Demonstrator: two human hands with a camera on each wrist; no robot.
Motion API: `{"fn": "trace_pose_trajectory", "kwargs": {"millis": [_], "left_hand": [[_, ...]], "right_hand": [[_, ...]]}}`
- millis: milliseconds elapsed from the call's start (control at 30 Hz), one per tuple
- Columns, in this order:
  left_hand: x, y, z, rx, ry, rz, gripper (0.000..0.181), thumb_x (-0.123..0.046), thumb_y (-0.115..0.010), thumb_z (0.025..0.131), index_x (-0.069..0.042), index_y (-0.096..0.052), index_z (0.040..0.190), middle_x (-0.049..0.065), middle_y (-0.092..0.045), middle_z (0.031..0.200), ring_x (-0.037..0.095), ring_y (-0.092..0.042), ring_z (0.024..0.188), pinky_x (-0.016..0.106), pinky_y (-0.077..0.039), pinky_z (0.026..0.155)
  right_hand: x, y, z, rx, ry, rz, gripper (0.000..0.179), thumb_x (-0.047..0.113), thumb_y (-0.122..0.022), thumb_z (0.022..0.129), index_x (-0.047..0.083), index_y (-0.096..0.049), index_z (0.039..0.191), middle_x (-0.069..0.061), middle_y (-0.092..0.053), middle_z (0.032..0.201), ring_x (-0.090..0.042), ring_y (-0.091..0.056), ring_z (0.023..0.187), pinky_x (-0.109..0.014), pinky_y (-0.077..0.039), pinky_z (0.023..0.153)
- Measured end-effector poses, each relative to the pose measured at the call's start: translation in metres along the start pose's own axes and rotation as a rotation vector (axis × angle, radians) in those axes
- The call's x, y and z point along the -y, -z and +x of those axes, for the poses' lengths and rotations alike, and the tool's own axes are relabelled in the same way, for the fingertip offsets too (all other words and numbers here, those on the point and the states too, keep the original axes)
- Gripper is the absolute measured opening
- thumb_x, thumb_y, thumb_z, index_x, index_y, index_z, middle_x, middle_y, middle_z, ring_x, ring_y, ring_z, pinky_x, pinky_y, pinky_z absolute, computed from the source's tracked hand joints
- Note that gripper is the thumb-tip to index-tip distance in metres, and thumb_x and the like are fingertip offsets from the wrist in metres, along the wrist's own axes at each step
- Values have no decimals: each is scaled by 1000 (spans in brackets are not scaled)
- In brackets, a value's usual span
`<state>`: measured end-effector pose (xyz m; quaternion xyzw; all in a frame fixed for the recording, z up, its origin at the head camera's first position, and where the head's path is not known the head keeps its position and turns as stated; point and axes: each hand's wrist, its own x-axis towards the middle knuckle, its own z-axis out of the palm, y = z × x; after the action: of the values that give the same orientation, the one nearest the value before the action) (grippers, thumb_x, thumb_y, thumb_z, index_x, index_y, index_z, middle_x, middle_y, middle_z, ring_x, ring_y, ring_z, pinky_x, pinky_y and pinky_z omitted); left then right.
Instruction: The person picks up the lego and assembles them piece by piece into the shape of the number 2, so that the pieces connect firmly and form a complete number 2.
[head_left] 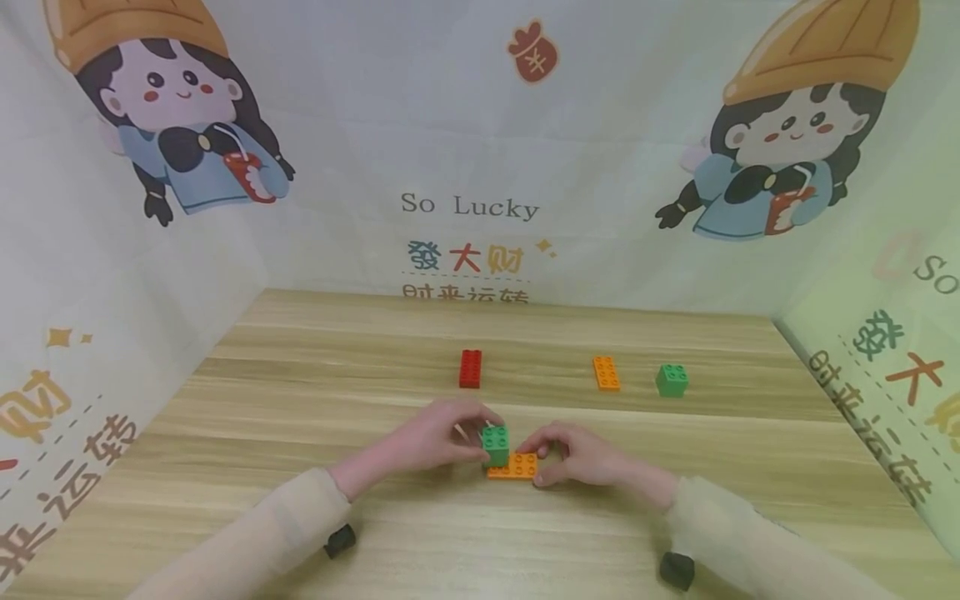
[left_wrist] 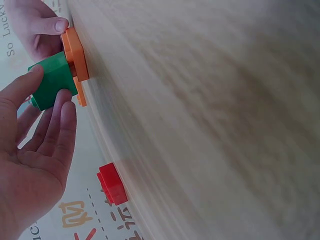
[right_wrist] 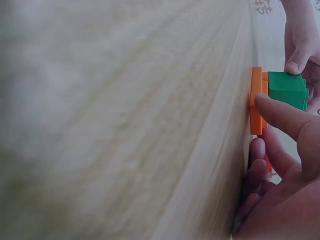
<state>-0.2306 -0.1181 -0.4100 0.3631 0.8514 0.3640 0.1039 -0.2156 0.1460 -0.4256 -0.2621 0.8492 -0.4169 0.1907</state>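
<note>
My left hand (head_left: 448,432) pinches a green toy brick (head_left: 496,448) between thumb and fingers. The green brick sits over the left end of a flat orange brick (head_left: 523,468), at its studs; whether it is pressed fully on, I cannot tell. At the other end, my right hand (head_left: 581,454) grips the orange brick against the table with thumb and fingers. In the right wrist view the thumb lies on the near side of the orange brick (right_wrist: 256,117), and the green brick (right_wrist: 285,87) stands upright above its studs.
Farther back on the wooden table (head_left: 375,350) lies a red brick (head_left: 470,369). Another flat orange brick (head_left: 607,373) and a second green brick (head_left: 672,381) are at the back right. A printed cloth (head_left: 337,167) walls the table at the back and sides.
</note>
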Motion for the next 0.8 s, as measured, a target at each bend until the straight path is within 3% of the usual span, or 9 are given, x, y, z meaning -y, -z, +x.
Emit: {"fn": "trace_pose_trajectory", "kwargs": {"millis": [367,800], "left_hand": [[-4,-2,-1,30,35,-8,44,-13,-79,82,-17,-65,124,-5,-72,101,3,-65,86,18,-56,80],[-6,-4,-7,1,27,-36,38,-17,-76,86,-16,-65,123,-3,-72,103,5,-67,89,17,-56,80]], "right_hand": [[7,0,1,-6,-59,27,35,15,-80,80,8,-70,113,-5,-63,99,-17,-48,91,-25,-38,77],[7,-5,2,-66,-78,28,27,15,-81,78,8,-69,101,-4,-62,94,-17,-48,89,-28,-37,78]]}}
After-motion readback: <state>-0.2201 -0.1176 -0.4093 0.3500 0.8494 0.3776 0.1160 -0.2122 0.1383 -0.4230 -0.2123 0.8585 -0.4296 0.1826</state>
